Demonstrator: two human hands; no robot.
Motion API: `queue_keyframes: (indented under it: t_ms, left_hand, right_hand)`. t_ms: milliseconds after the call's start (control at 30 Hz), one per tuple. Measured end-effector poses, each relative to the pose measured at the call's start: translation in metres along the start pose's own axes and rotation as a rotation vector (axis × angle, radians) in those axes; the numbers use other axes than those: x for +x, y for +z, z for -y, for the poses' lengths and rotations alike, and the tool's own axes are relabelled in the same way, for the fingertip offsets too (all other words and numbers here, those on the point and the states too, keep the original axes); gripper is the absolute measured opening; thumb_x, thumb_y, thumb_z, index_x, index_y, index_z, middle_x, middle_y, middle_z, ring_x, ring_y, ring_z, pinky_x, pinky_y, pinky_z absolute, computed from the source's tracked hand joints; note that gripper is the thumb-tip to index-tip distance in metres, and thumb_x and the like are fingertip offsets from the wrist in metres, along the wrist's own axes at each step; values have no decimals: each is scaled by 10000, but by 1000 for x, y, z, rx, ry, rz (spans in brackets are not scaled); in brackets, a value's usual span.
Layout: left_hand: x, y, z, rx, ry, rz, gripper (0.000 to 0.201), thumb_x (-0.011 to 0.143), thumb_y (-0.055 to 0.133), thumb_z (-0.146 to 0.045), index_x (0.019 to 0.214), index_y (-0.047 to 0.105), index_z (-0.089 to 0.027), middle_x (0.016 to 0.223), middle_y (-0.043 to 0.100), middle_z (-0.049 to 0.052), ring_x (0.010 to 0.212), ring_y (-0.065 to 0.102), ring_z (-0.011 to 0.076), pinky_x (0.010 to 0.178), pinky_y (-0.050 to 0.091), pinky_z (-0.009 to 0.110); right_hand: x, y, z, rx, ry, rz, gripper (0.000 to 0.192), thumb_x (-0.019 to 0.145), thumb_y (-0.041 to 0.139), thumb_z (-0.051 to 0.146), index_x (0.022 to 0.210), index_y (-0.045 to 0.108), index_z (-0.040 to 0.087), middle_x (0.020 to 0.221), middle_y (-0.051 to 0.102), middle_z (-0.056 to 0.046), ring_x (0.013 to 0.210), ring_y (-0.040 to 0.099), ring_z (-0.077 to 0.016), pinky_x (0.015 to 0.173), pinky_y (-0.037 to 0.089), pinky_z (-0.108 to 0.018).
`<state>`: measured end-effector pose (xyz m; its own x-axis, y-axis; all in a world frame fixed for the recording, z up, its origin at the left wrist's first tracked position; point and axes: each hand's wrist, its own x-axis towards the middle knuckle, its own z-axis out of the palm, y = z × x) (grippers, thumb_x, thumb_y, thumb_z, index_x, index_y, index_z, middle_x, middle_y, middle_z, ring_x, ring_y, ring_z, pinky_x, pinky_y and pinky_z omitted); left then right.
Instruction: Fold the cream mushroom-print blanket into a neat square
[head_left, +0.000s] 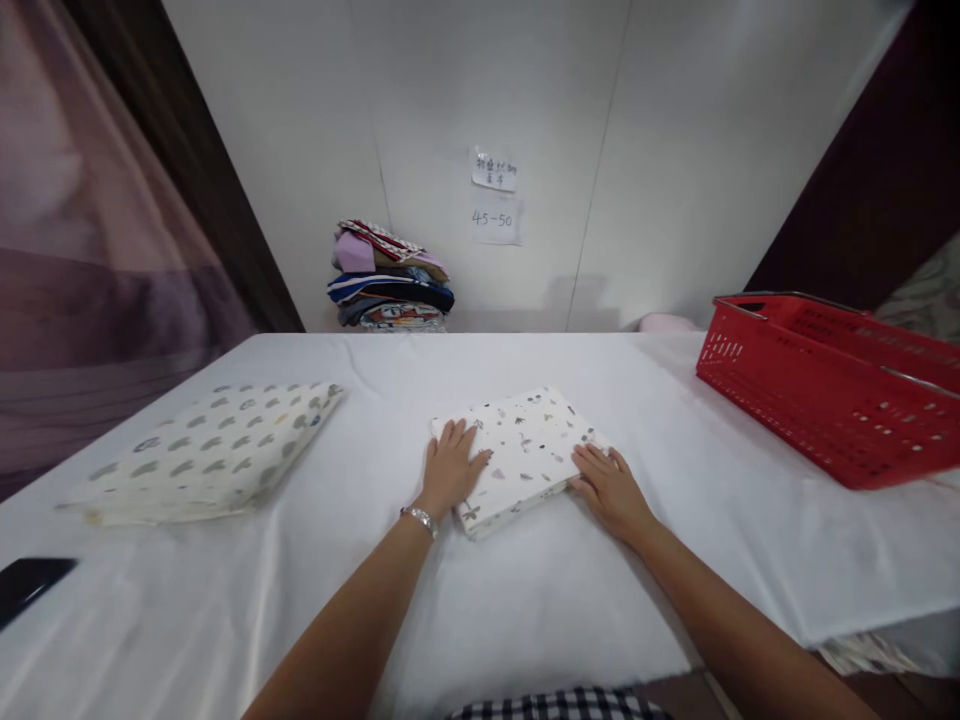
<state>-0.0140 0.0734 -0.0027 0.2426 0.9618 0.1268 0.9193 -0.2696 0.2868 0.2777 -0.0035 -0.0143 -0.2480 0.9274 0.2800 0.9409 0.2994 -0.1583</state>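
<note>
At the centre of the frame, a folded speckled cloth (517, 450) lies flat on the white-covered worktop (525, 600), turned a little so one corner points toward the viewer. The left hand (450, 468) rests palm-down on its left part, fingers spread and flat, gripping nothing. The right hand (611, 488) lies with open fingers against the cloth's lower right edge, touching it rather than holding it.

To square the fold well, both palms should press evenly and slide outward together, so the layers stay aligned and the near corner does not lift; the loose cover beneath may wrinkle if pushed too hard.

At the left of the frame a second folded cloth with grey leaf prints (214, 450) sits well apart. A red plastic basket (832, 390) stands at the right edge, also well apart. A stack of coloured folded fabrics (390, 280) sits at the wall, upper centre, beside paper notes (495, 200). A dark flat object (30, 585), perhaps a phone, lies at lower left. Nothing stands between the hands and the cloth.
</note>
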Motion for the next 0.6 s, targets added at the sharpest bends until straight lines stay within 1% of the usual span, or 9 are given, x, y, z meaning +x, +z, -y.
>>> queue_keyframes:
  t_ms: [67, 133, 233, 300, 333, 400, 467, 533, 600]
  left_hand:
    - [0, -2, -1, 0, -4, 3, 595, 915, 312, -528, 1411, 353, -202, 1534, 221, 62, 1422, 120, 261, 1118, 175, 524]
    - [1, -3, -2, 4, -8, 9, 594, 915, 310, -526, 1411, 353, -202, 1535, 217, 61, 1423, 115, 260, 1117, 175, 527]
    - [1, -2, -2, 13, -9, 12, 593, 916, 298, -531, 1414, 346, -213, 1537, 210, 56, 1425, 107, 257, 1118, 175, 527]
    - [1, 0, 0, 20, -10, 13, 601, 916, 281, -544, 1420, 335, -221, 1539, 202, 50, 1426, 103, 255, 1117, 176, 529]
    - [0, 0, 1, 24, -10, 17, 606, 916, 271, -550, 1423, 330, -224, 1541, 197, 47, 1427, 101, 255, 1117, 176, 531]
    - [-1, 0, 1, 40, -11, 29, 613, 916, 253, -557, 1426, 327, -226, 1542, 191, 45, 1427, 101, 254, 1119, 171, 531]
    - [0, -3, 0, 70, -13, 45, 606, 916, 251, -548, 1423, 335, -226, 1539, 200, 49, 1425, 112, 259, 1121, 158, 539]
    - [5, -8, -5, 117, -11, 63, 602, 909, 282, -535, 1411, 363, -213, 1528, 232, 68, 1419, 139, 276, 1122, 134, 552]
    - [16, -15, -11, 166, 13, 59, 614, 897, 315, -538, 1397, 393, -189, 1518, 254, 91, 1414, 155, 289, 1127, 105, 554]
  right_hand:
    - [5, -5, -3, 13, 23, -4, 451, 959, 300, 443, 1279, 528, 223, 1381, 489, -72, 1339, 356, -232, 1115, 192, -508]
    - [22, -11, -1, 32, 34, -9, 450, 961, 280, 418, 1275, 530, 215, 1386, 484, -80, 1350, 336, -230, 1117, 190, -497]
    - [60, -17, 2, 26, 49, 1, 482, 956, 273, 399, 1324, 480, 168, 1456, 384, -101, 1390, 248, -229, 1128, 171, -454]
    - [84, -16, -2, 0, 98, 57, 522, 940, 312, 409, 1371, 416, 134, 1502, 289, -115, 1409, 184, -246, 1128, 169, -441]
    - [94, -14, -5, -3, 142, 106, 551, 932, 328, 419, 1393, 379, 123, 1514, 255, -123, 1410, 178, -258, 1121, 186, -437]
    - [105, -7, -12, 27, 244, 224, 612, 919, 338, 452, 1433, 301, 123, 1526, 216, -130, 1388, 239, -279, 1089, 256, -427]
    - [108, 0, -19, 81, 310, 304, 648, 912, 320, 491, 1456, 249, 146, 1534, 201, -117, 1346, 329, -290, 1049, 319, -411]
    - [107, 5, -23, 112, 329, 320, 661, 907, 303, 517, 1467, 222, 174, 1542, 181, -95, 1318, 373, -296, 1031, 341, -409]
    - [106, 7, -25, 116, 325, 307, 662, 906, 298, 525, 1470, 215, 189, 1544, 177, -83, 1323, 365, -294, 1040, 330, -409]
